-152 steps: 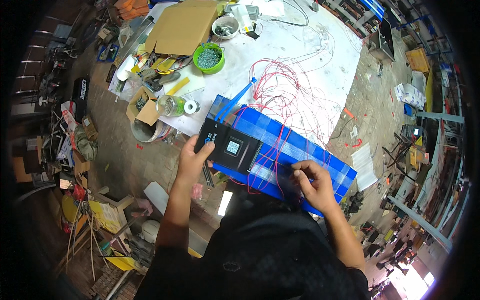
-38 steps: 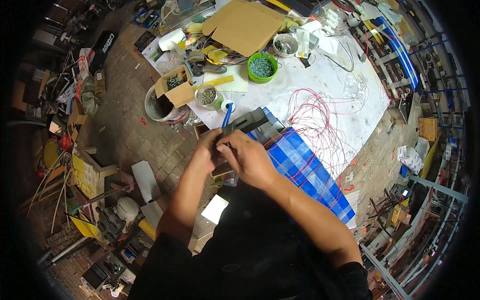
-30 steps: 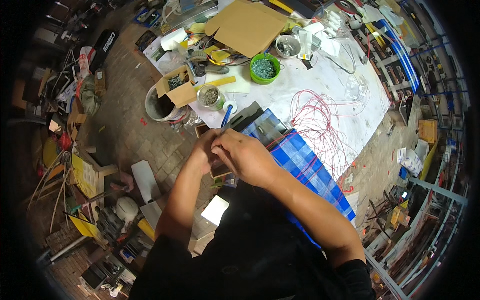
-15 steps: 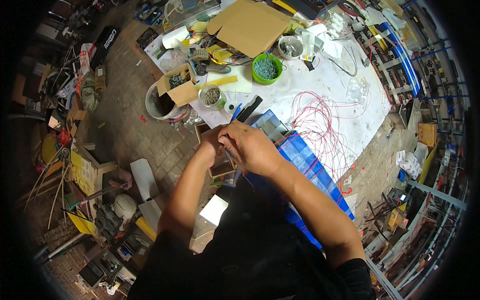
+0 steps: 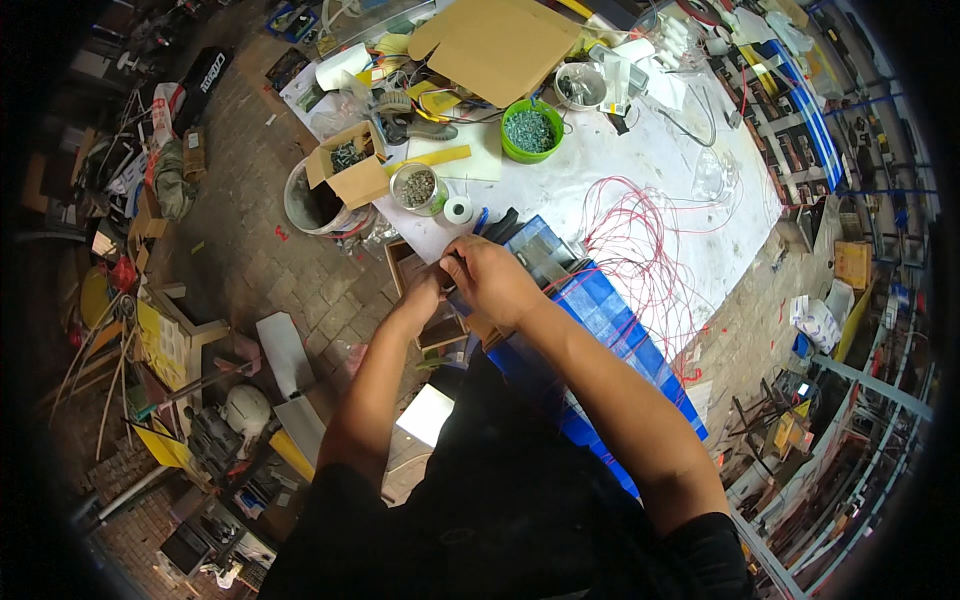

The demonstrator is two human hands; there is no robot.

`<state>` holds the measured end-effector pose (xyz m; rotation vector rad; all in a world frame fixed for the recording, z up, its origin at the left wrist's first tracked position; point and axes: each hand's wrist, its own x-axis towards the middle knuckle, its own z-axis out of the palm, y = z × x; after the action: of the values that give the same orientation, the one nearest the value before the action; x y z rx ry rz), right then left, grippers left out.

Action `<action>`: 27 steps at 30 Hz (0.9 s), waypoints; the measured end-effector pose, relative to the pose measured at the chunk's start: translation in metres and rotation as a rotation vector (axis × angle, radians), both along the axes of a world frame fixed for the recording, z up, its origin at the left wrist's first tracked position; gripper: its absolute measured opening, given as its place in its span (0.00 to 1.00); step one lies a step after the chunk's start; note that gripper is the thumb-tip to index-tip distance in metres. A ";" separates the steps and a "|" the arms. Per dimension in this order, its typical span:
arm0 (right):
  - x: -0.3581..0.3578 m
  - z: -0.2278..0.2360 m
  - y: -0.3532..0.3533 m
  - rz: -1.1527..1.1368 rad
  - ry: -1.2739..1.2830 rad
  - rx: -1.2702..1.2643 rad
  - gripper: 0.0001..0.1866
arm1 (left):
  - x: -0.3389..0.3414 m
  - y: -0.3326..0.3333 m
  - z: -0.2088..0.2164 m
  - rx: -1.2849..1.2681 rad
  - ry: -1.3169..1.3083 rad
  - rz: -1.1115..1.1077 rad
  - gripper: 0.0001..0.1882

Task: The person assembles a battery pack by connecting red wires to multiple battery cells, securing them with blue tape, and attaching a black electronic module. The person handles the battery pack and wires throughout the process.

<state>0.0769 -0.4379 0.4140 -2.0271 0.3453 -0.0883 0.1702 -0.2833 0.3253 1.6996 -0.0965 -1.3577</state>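
Note:
My left hand [image 5: 422, 296] and my right hand [image 5: 497, 279] meet over the near left corner of the table, their fingers closed together. Something small and dark shows between the fingertips, too hidden to name. Just beyond my right hand is a slim blue thing [image 5: 482, 220], next to a black strip [image 5: 502, 226]. A long blue piece with clear panels [image 5: 620, 335] runs beside and under my right forearm, with thin red wires [image 5: 640, 235] lying over and past it. Below my hands, an open wooden box [image 5: 440, 333] is partly covered by them.
On the white-topped table [image 5: 560, 190] stand a white roll [image 5: 457, 210], a can of small parts [image 5: 415, 188], a green bucket of screws [image 5: 531, 131] and a metal bowl [image 5: 580, 87]. A cardboard box [image 5: 355, 168] rests on a white bucket [image 5: 310, 205] at left.
The slim blue thing that stuck up from my right hand now shows lower, beyond it. My right hand has turned and shifted slightly; both hands stay together.

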 end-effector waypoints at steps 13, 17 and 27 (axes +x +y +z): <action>0.003 -0.019 -0.003 -0.035 0.212 -0.048 0.12 | -0.002 0.010 -0.038 -0.352 -0.060 -0.119 0.26; -0.004 0.005 0.005 -0.087 0.119 -0.142 0.12 | 0.005 0.011 -0.053 -0.301 -0.168 -0.291 0.27; -0.084 0.093 -0.018 -0.166 -0.084 -0.058 0.10 | 0.015 -0.010 -0.047 -0.249 0.026 -0.157 0.25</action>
<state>-0.0070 -0.4564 0.5071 -2.0419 0.4618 -0.2886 0.1850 -0.2935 0.2783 1.4894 -0.3760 -1.4183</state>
